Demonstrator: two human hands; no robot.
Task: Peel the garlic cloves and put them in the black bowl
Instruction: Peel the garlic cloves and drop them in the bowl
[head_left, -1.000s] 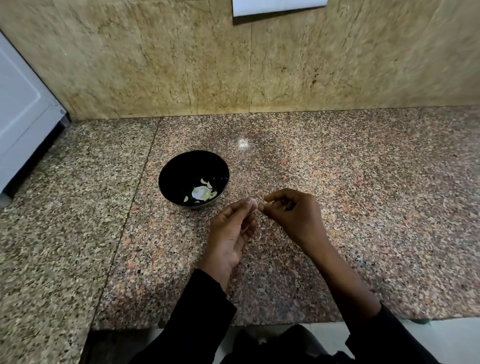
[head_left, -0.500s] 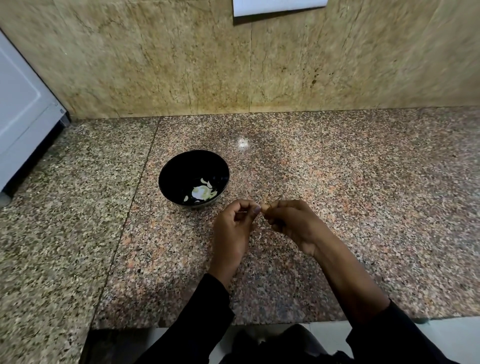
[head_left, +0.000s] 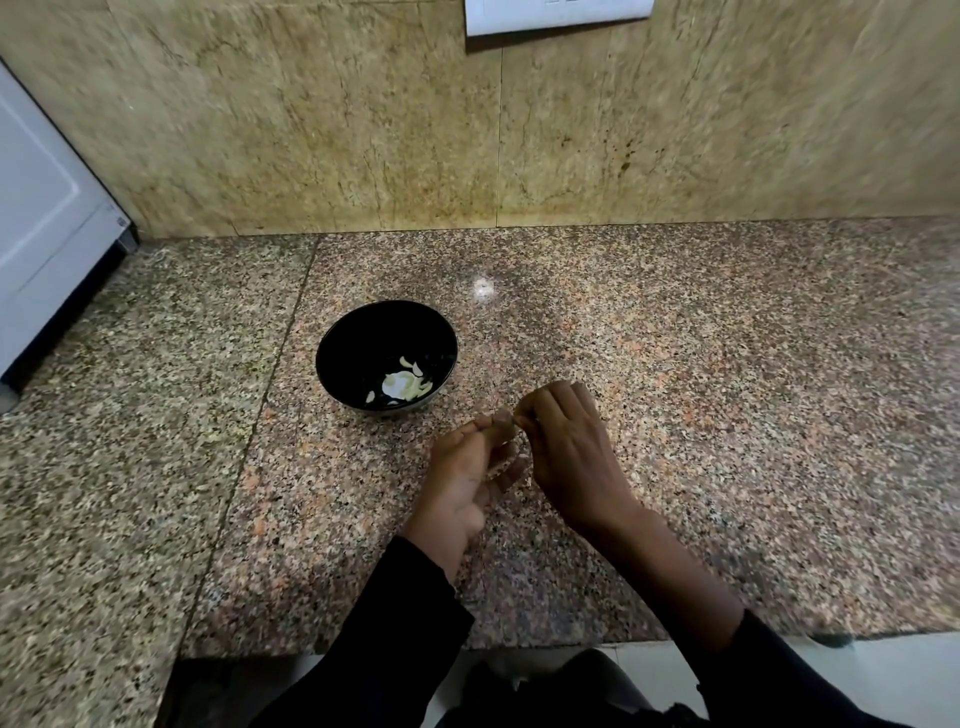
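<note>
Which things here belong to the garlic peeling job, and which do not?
Job: round black bowl holding pale peeled garlic pieces; left hand, right hand.
Not: speckled granite counter, white wall plate, white appliance.

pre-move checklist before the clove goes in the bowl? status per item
1. Black bowl upright on the granite counter: ok.
2. Bowl has room; only a few pale pieces at the bottom: ok.
3. Left hand and right hand meet at the fingertips, just right of the bowl: ok.
4. Clove held between them: cannot tell, hidden by fingers.
5. Skin fully off: cannot tell.
6. Path from hands to bowl unobstructed: ok.
</note>
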